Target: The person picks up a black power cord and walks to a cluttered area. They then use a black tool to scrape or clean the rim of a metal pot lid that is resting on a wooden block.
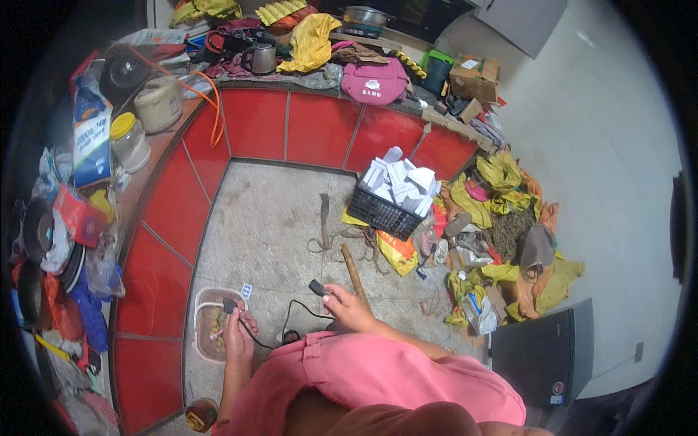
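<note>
My left hand point(240, 333) grips a black plug-like cord end point(230, 306) between thumb and fingers, above a pale plastic basin point(200, 350) that holds several small roundish yellow-brown things. My right hand point(350, 309) is closed round another black cord end point(318, 288), which points up and left. The two ends are apart. A thin black cord point(285, 320) loops below and between my hands; part of it is hidden near my pink clothing, so I cannot tell if it is one piece. Next to the basin lies a small blue-and-white card point(246, 291).
A black crate point(387, 216) full of white pieces stands on the floor ahead. Nearby lie a wooden stick point(354, 272) and a long dark blade-like tool point(324, 218). Bags and clutter point(502, 240) fill the right; a jar point(201, 415) stands lower left. Red-tiled counters point(254, 123) border the floor.
</note>
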A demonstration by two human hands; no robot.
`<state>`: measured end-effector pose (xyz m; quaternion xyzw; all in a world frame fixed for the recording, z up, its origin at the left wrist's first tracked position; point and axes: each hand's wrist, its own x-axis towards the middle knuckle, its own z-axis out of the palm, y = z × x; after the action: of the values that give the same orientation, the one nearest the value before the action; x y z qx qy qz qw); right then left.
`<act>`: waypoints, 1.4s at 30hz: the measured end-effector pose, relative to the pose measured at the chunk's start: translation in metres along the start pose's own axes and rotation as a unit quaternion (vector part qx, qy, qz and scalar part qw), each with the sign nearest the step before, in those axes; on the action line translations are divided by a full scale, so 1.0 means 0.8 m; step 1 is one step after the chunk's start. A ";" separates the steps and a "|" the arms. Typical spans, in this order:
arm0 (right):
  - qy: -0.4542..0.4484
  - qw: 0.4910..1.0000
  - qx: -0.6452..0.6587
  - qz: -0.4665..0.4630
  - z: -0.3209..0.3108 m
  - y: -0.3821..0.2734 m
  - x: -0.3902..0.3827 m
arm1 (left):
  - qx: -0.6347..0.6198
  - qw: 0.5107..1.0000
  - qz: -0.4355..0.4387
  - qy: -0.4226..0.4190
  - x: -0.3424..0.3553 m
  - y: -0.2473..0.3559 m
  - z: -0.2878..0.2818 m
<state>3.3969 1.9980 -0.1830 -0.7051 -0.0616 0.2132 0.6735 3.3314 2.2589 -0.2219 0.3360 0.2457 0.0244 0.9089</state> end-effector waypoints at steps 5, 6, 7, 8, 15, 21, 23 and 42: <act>0.075 0.996 0.003 0.043 -0.027 -0.046 0.125 | 0.030 0.999 -0.022 0.012 0.106 0.036 0.025; 0.091 0.995 0.015 0.032 -0.040 -0.052 0.155 | 0.022 0.998 -0.048 0.032 0.127 0.042 0.037; 0.108 0.994 0.026 0.022 -0.057 -0.058 0.187 | 0.022 0.998 -0.046 0.039 0.148 0.050 0.047; 0.126 0.991 0.036 0.008 -0.076 -0.063 0.220 | 0.023 0.998 -0.044 0.042 0.172 0.057 0.059; 0.255 0.956 0.110 -0.098 -0.216 -0.149 0.457 | 0.025 0.997 0.058 -0.042 0.387 0.130 0.140; 0.282 0.925 0.064 -0.245 -0.320 -0.288 0.602 | 0.060 0.976 0.210 -0.007 0.545 0.220 0.293; 0.292 0.907 0.060 -0.298 -0.361 -0.330 0.644 | 0.064 0.963 0.262 -0.002 0.594 0.247 0.338; 0.497 0.628 -0.214 -0.560 -0.581 -0.634 0.964 | -0.057 0.917 0.320 -0.232 1.131 0.434 0.692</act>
<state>4.3720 1.9000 0.1453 -0.6580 -0.1442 -0.6067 0.4221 4.4245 2.3851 -0.0331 0.3402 -0.0948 0.2494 0.9017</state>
